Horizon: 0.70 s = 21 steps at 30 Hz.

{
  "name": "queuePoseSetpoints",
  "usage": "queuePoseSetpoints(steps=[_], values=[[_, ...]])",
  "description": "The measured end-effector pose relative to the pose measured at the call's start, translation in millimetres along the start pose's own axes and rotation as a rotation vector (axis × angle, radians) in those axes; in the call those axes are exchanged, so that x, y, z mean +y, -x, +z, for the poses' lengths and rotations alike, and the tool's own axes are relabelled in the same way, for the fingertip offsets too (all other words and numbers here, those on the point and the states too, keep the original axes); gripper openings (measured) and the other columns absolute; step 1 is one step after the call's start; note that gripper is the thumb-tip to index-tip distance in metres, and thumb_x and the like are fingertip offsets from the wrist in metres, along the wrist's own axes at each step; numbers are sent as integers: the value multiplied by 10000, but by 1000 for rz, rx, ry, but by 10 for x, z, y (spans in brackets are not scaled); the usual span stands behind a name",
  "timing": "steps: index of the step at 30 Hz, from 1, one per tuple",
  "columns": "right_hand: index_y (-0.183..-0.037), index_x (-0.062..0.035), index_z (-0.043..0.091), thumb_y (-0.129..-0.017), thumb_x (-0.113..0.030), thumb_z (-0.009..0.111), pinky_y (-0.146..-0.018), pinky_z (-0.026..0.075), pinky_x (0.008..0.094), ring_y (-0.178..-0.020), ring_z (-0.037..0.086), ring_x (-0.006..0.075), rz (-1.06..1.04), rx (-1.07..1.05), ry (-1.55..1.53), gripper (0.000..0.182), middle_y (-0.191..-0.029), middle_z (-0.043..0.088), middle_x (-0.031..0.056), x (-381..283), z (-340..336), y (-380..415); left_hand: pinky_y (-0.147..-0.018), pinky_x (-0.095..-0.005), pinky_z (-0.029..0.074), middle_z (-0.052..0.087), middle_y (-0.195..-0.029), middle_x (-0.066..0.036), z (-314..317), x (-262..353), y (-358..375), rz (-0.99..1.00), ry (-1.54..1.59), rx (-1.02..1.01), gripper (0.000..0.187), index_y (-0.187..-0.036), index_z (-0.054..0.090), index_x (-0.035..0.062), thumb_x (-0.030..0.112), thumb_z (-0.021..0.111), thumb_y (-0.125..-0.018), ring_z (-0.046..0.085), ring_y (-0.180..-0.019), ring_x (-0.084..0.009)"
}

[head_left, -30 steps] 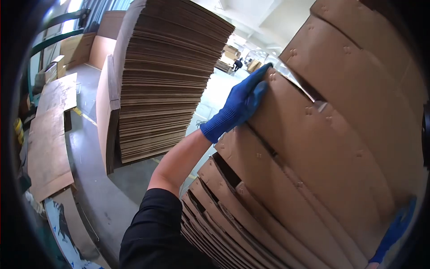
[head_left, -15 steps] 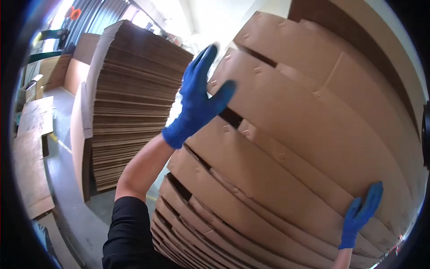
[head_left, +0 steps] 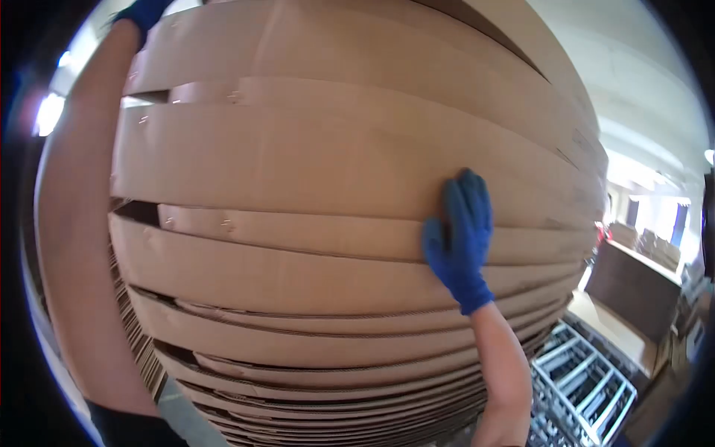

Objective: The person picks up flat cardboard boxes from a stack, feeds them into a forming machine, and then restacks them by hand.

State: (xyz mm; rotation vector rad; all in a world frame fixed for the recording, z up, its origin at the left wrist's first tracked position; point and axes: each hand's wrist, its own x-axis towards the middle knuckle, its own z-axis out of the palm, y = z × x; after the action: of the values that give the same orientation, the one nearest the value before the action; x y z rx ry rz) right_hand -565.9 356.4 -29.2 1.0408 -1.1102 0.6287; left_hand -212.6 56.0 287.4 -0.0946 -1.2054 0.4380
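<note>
A tall stack of brown flattened cardboard boxes (head_left: 320,164) fills the middle of the view, its sheets overlapping in bowed layers with slots at the left side. My right hand (head_left: 463,235), in a blue knit glove, lies against the front face of the stack with its fingers stretched upward. At the upper left, my left hand (head_left: 143,18), also gloved in blue, is by the top left corner of the stack. The frame edge cuts off most of its fingers, so its grip does not show.
To the lower right stands a metal roller conveyor (head_left: 585,384). Beyond it is a large brown board or box (head_left: 637,287), with more cartons (head_left: 655,246) behind. Edges of another cardboard stack (head_left: 138,335) show behind my left forearm.
My view has swung to the right, bringing the conveyor in. My left hand, earlier raised with fingers spread, is now at the stack's top left corner. The right hand stays at the stack's face.
</note>
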Motion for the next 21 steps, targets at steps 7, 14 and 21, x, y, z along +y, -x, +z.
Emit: queuePoseSetpoints(steps=[7,14,21], values=[[-1268,-26,548,-781,-195,644,-1010,381,529,-1235,445,465,15,35,-13,525,-1371,469,236,5,19,-8,-861,-443,535,680,-1061,-166,82,-130,-43,-52,-180,82,616,-1329,543,128,216,740,-753,671,-944,-328],[-1266,-35,548,-776,-204,663,-1004,390,526,-1230,453,455,10,69,-73,531,-1362,480,221,61,70,32,-713,-328,566,683,-1097,-147,-393,372,-200,-137,231,42,409,-1232,580,26,123,623,-837,688,-880,-216],[-1248,-38,556,-759,-172,662,-1007,384,531,-1213,457,464,47,13,-34,518,-1347,484,229,-12,4,-21,-936,-374,528,538,-1327,-220,-502,142,55,-14,77,267,482,-1367,460,-25,12,560,-896,601,-1118,-285]])
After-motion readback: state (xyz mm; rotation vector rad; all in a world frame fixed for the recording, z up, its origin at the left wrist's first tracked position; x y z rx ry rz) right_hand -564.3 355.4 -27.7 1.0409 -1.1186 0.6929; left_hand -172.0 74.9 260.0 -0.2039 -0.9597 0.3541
